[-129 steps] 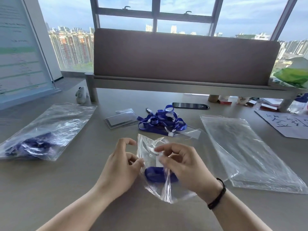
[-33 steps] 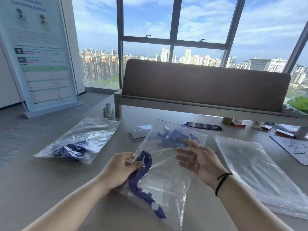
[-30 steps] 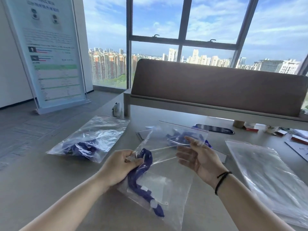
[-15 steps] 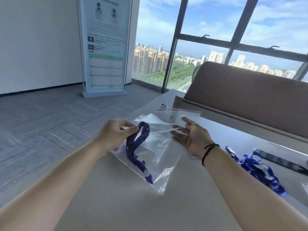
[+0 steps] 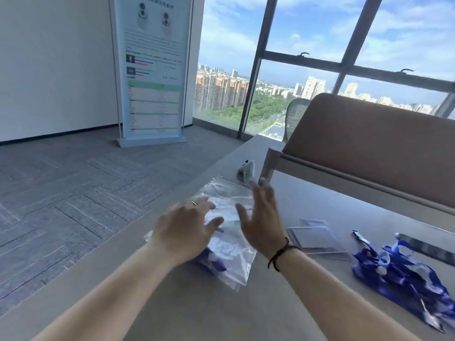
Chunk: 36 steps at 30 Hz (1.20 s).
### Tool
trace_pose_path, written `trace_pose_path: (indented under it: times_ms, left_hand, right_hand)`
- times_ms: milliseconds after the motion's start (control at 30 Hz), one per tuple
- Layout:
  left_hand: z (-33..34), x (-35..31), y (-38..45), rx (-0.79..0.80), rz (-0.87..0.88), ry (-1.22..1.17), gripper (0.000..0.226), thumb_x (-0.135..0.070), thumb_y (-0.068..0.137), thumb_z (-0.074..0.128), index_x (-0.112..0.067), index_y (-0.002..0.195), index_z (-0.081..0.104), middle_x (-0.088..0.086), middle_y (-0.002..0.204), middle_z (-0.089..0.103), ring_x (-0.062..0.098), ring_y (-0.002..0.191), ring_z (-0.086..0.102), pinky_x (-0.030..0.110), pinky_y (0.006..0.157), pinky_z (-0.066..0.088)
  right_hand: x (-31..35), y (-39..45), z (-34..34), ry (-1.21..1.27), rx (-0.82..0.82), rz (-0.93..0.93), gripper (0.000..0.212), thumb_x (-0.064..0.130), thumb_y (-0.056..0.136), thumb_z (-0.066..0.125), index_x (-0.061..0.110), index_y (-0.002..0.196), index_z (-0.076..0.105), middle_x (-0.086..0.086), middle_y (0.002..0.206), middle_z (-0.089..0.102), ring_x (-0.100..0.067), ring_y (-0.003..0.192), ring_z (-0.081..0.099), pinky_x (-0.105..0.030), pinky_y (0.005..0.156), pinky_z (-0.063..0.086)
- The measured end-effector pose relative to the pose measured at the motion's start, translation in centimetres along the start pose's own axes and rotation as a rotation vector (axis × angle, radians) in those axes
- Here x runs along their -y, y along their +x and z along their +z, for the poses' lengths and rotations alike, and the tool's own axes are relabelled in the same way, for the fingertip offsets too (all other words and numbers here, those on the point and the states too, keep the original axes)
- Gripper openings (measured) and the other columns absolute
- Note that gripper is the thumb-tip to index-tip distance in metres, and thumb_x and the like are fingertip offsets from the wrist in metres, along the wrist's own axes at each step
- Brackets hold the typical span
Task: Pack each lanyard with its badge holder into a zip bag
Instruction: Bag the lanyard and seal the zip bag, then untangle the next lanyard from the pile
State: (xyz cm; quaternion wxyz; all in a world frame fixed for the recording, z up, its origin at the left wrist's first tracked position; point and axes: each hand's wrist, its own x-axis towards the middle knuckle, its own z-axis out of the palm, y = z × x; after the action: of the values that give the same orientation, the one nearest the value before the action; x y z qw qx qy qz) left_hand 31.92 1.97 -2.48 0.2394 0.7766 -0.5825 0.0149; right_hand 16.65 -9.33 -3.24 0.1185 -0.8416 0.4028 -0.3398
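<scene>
Filled zip bag [image 5: 229,244] set on bench [image 5: 209,311]; left hand [image 5: 183,232] and right hand [image 5: 262,217] spread, empty. Next: loose lanyards [image 5: 403,274], badge holders [image 5: 317,238].

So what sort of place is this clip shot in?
Most likely a high-rise office: floor-to-ceiling windows over a city skyline, a desk with a padded divider, and a standing info banner.
</scene>
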Motion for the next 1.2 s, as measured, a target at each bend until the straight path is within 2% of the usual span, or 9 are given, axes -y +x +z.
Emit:
trace_pose_path:
  times_ms: [133, 233, 467, 567, 667, 733, 800, 967, 1200]
  left_hand:
    - [1.9, 0.1, 0.4, 0.244, 0.049, 0.063, 0.053, -0.052, 0.103, 0.028, -0.031, 0.151, 0.034, -0.009, 0.165, 0.022, 0.013, 0.153, 0.015, 0.038, 0.123, 0.018]
    - [2.4, 0.7, 0.8, 0.305, 0.050, 0.125, 0.054, -0.049, 0.103, 0.025, -0.030, 0.153, 0.031, -0.009, 0.165, 0.020, 0.011, 0.154, 0.008, 0.038, 0.124, 0.014]
    - [2.3, 0.3, 1.2, 0.428, 0.051, 0.208, 0.058, -0.049, 0.104, 0.020, -0.028, 0.159, 0.017, -0.011, 0.167, 0.009, 0.011, 0.154, 0.003, 0.035, 0.125, 0.006]
    - [2.1, 0.2, 1.2, 0.409, 0.060, 0.224, 0.058, -0.049, 0.103, 0.021, -0.027, 0.157, 0.023, -0.009, 0.166, 0.016, 0.013, 0.153, 0.011, 0.036, 0.124, 0.011]
    - [1.5, -0.6, 1.2, 0.333, 0.097, 0.315, 0.054, -0.053, 0.099, 0.030, -0.030, 0.146, 0.041, -0.007, 0.156, 0.040, 0.020, 0.143, 0.036, 0.038, 0.117, 0.029]
    - [0.9, -2.0, 0.8, 0.225, 0.148, 0.331, 0.049, -0.053, 0.093, 0.043, -0.033, 0.139, 0.049, -0.012, 0.147, 0.050, 0.021, 0.132, 0.049, 0.036, 0.109, 0.038]
    - [0.7, -5.1, 0.0, 0.147, 0.194, 0.245, 0.048, -0.052, 0.089, 0.052, -0.037, 0.134, 0.053, -0.017, 0.143, 0.053, 0.020, 0.128, 0.054, 0.034, 0.102, 0.043]
    - [2.2, -14.9, -2.2, 0.096, 0.335, -0.043, 0.035, -0.040, 0.093, 0.052, -0.037, 0.127, 0.060, -0.013, 0.130, 0.065, 0.016, 0.120, 0.060, 0.032, 0.090, 0.048]
    - [6.1, -22.9, -4.5, 0.140, 0.431, -0.343, 0.035, -0.049, 0.090, 0.053, -0.040, 0.123, 0.062, -0.019, 0.120, 0.069, 0.007, 0.111, 0.064, 0.036, 0.089, 0.055]
  right_hand:
    - [0.8, -3.1, 1.1, -0.106, 0.422, 0.034, 0.053, 0.048, 0.104, 0.030, 0.034, 0.154, 0.025, 0.005, 0.166, 0.014, -0.010, 0.153, 0.007, -0.039, 0.125, 0.003]
    - [0.6, -3.4, 1.5, -0.207, 0.505, 0.064, 0.056, 0.054, 0.103, 0.020, 0.034, 0.155, 0.023, 0.008, 0.166, 0.011, -0.008, 0.153, 0.003, -0.039, 0.124, -0.003]
    - [0.3, -3.8, 2.1, -0.259, 0.493, 0.036, 0.058, 0.056, 0.101, 0.019, 0.036, 0.156, 0.020, 0.010, 0.166, 0.009, -0.009, 0.153, 0.002, -0.041, 0.124, 0.000]
    - [0.2, -3.7, 1.6, -0.107, 0.412, 0.059, 0.056, 0.055, 0.098, 0.038, 0.033, 0.149, 0.038, 0.009, 0.162, 0.027, -0.010, 0.150, 0.019, -0.033, 0.123, 0.012]
    - [-0.3, -4.5, -0.4, 0.133, 0.214, 0.202, 0.043, 0.045, 0.093, 0.060, 0.028, 0.132, 0.059, 0.006, 0.133, 0.063, -0.013, 0.123, 0.056, -0.021, 0.098, 0.041]
    - [-0.7, -5.8, -2.1, 0.219, 0.185, 0.258, 0.039, 0.040, 0.092, 0.063, 0.027, 0.129, 0.062, 0.008, 0.110, 0.070, -0.010, 0.102, 0.063, -0.011, 0.078, 0.041]
    - [-1.8, -7.2, -3.6, 0.275, 0.202, 0.264, 0.039, 0.037, 0.093, 0.064, 0.027, 0.130, 0.062, 0.016, 0.111, 0.066, 0.000, 0.101, 0.058, 0.000, 0.077, 0.035]
    - [-5.6, -10.5, -8.4, 0.334, 0.153, 0.310, 0.038, 0.020, 0.091, 0.064, 0.020, 0.129, 0.063, 0.007, 0.131, 0.065, -0.004, 0.123, 0.057, -0.023, 0.105, 0.042]
    - [-11.3, -15.9, -18.5, 0.249, 0.026, 0.388, 0.030, 0.033, 0.095, 0.060, 0.032, 0.124, 0.064, 0.015, 0.118, 0.068, 0.000, 0.110, 0.061, -0.024, 0.096, 0.050]
